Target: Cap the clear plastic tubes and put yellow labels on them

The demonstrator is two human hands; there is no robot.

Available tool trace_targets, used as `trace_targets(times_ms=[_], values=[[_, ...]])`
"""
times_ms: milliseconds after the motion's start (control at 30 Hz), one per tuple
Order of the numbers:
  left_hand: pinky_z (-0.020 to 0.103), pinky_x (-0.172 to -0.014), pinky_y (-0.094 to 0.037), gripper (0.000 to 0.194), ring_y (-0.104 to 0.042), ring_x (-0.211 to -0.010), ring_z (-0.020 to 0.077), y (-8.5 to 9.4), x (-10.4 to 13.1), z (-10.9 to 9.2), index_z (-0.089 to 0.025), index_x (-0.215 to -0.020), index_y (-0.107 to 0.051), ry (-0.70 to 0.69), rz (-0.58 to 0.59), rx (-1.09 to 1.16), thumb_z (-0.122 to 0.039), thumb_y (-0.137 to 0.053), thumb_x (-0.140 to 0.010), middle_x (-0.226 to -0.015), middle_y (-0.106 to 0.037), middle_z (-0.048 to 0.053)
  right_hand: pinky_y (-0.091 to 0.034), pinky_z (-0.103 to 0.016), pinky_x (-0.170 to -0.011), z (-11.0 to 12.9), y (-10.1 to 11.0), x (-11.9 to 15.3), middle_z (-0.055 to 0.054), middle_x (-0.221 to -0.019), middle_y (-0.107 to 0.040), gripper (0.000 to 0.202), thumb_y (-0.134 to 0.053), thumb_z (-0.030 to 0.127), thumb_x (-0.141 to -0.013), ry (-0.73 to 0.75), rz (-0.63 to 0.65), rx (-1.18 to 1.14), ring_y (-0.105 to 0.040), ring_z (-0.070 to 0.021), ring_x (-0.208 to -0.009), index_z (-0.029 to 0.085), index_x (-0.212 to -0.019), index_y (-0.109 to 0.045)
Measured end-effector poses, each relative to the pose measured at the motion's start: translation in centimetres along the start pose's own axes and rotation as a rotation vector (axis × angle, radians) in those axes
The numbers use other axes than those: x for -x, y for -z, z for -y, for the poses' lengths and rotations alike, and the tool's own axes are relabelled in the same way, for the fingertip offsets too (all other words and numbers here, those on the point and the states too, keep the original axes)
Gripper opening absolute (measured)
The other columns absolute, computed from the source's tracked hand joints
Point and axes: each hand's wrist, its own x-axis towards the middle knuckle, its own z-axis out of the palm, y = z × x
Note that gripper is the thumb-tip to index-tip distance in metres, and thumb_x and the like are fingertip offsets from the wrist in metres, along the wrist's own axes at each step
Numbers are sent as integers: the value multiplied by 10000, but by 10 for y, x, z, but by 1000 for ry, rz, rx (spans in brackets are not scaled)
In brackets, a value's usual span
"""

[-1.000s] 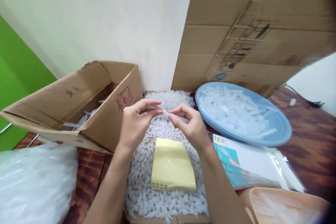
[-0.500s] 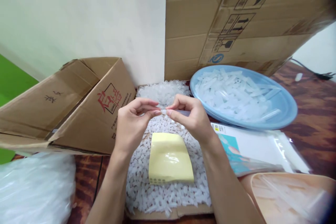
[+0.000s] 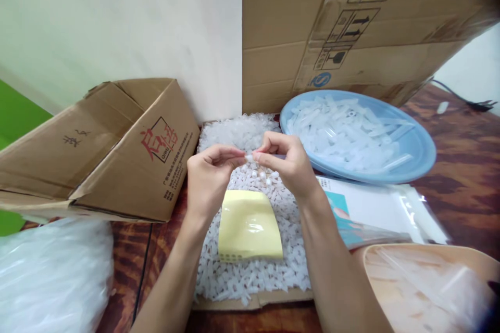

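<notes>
My left hand [image 3: 209, 174] and my right hand [image 3: 287, 164] meet above the pile, fingertips pinched together. A small white plastic piece [image 3: 249, 157] shows between the two pinches, with most of it covered by fingertips. Behind my right thumb a pale translucent strip is partly visible; its full shape is hidden. Below the hands a yellow glossy sheet [image 3: 250, 226] lies slightly curved on a spread of many small white plastic pieces [image 3: 253, 281]. These rest on a cardboard base [image 3: 269, 297]. Clear rounded pieces [image 3: 234, 132] are heaped at the back.
At right stands a blue plate [image 3: 424, 158] heaped with translucent strips. Plastic packets [image 3: 378, 208] and a peach tray [image 3: 369, 265] lie nearer. An open cardboard box [image 3: 156, 166] and a filled plastic bag [image 3: 54, 276] are at left. A large carton [image 3: 281, 26] stands behind.
Both hands have shifted slightly right over the pile, still pinched together, the left more than the right. The whole view has tilted slightly. The sheet and containers appear unmoved.
</notes>
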Motion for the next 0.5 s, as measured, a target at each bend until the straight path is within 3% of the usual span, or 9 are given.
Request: trace_targets(times_ms=[367, 500], values=[[246, -738, -637, 89, -778, -770, 170, -4, -1, 10, -196, -821, -805, -1, 81, 10, -119, -826, -782, -804, -814, 12, -318, -262, -534, 4, 6, 0, 47, -583, -572, 187, -688, 216, -761, -9, 8, 81, -450, -103, -550, 193, -632, -555], [358, -883, -615, 162, -771, -947, 227, 10, -10, 40, -211, -1034, -803, -113, 257, -321, -165, -677, -942, -1015, -820, 68, -330, -264, -543, -7, 7, -2, 40, -563, -562, 137, -664, 201, -752, -105, -42, 241, -468, -113, -553, 186, -638, -589]])
